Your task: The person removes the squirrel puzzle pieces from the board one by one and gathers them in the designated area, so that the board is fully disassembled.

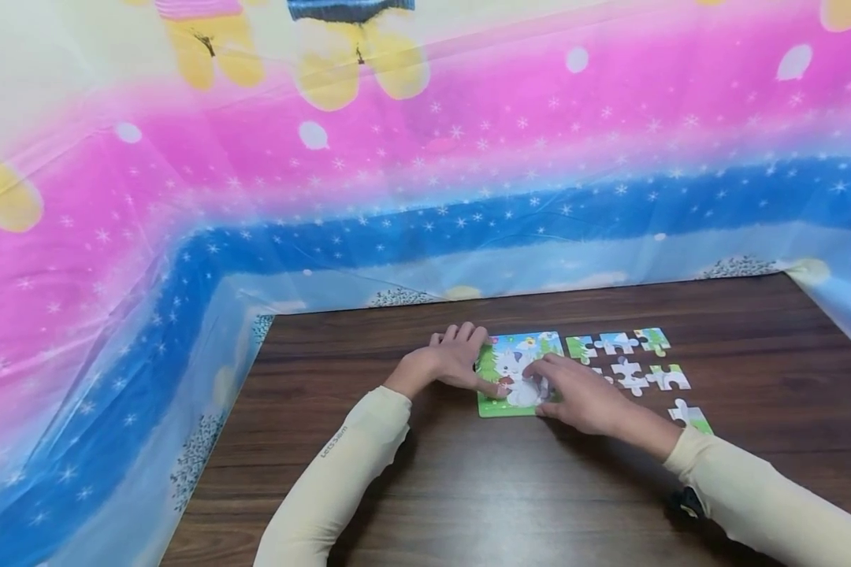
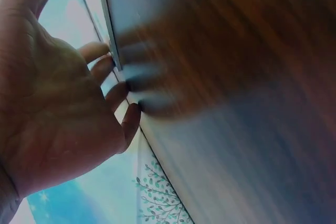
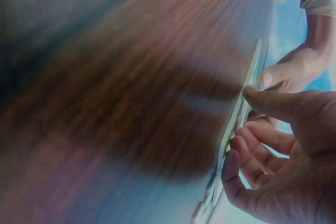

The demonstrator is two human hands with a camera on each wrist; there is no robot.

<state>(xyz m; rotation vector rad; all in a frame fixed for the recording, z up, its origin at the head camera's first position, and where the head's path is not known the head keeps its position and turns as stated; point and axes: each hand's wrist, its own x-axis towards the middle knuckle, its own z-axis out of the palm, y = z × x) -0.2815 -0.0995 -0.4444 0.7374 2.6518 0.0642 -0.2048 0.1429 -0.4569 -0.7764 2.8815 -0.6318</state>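
Observation:
A jigsaw puzzle (image 1: 508, 405) with a white cartoon animal on a green and blue scene lies flat on the table, its tray seen edge-on in the right wrist view. My left hand (image 1: 461, 358) rests at its left edge, thumb reaching onto the picture and fingers spread toward the far corner. In the left wrist view those fingertips touch down beside the tray edge (image 2: 109, 19). My right hand (image 1: 585, 394) bends over the puzzle's right side, thumb at the near edge and fingertips on the surface. No loose piece shows between its fingers in the right wrist view.
Several loose puzzle pieces (image 1: 631, 376) lie in rough rows right of the puzzle, one piece (image 1: 691, 416) near the right forearm. The dark wooden table (image 1: 432, 488) ends at a colourful printed cloth (image 1: 397, 236) behind and at the sides. A black device (image 1: 690, 502) sits at the right wrist.

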